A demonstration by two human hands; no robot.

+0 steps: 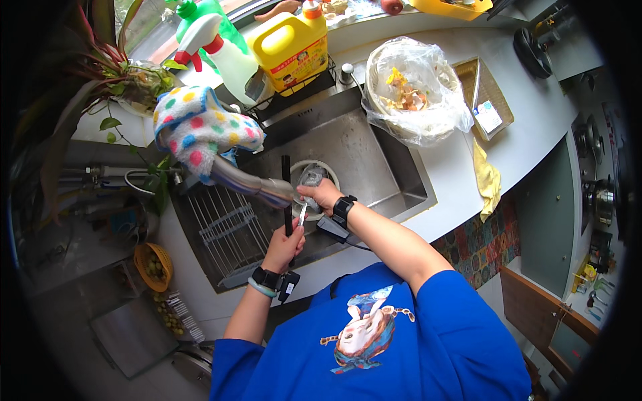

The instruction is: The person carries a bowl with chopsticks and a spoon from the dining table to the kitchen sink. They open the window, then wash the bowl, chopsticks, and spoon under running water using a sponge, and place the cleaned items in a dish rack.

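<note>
Over a pale round bowl (333, 170) in the steel sink, my right hand (325, 194) grips a shiny grey item (313, 175) that looks like a fish; its exact kind is unclear. Just below and to the left, my left hand (285, 246) is closed around a metal-bladed tool (303, 214), its blade pointing up towards the bowl. Whether this is a knife or scissors cannot be told. A narrow black bar (286, 168) runs beside the left hand. The metal faucet (251, 186) reaches in from the left, its end close to both hands.
A dotted cloth (200, 125) drapes the faucet. Left in the sink lies a wire rack (228, 225). Behind stand a spray bottle (233, 67) and a yellow jug (288, 50). To the right are a bag-lined basket (416, 120) with scraps, a packaged tray (484, 95) and a yellow cloth (486, 180).
</note>
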